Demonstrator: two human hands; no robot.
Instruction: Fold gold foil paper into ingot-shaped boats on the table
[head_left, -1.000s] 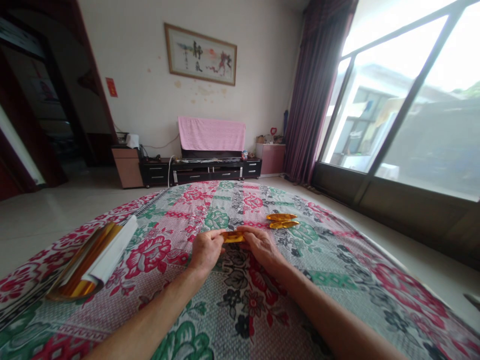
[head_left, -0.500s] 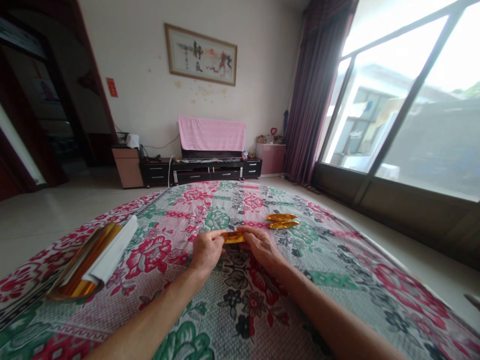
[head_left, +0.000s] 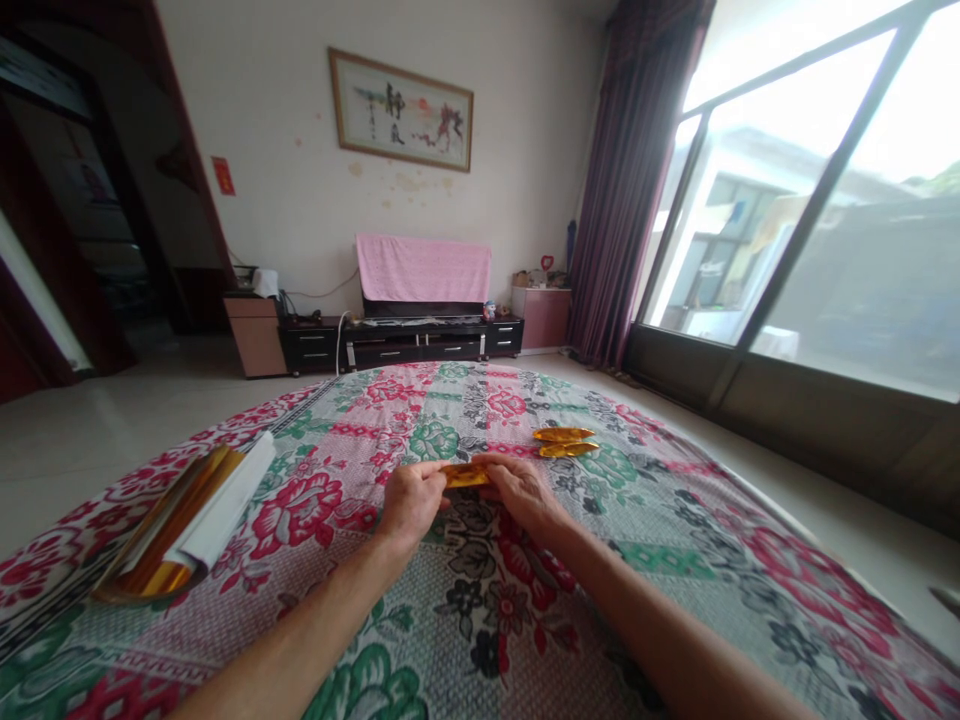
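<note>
A small piece of folded gold foil paper (head_left: 466,476) is stretched between my two hands above the flowered cloth. My left hand (head_left: 412,500) pinches its left end, and my right hand (head_left: 523,492) grips its right end, with fingers over the top. Two finished-looking gold boat shapes (head_left: 564,435) lie side by side just beyond my right hand. At the left of the table rests a curled stack of gold and white sheets (head_left: 184,530).
The round table wears a red, green and grey flowered cloth (head_left: 375,590). Beyond it stand a low black cabinet (head_left: 416,345) and a screen under a pink cloth (head_left: 424,268). A large window is at the right.
Both hands have shifted very slightly to the left with the gold piece. The gold shapes and the stack have stayed put.
</note>
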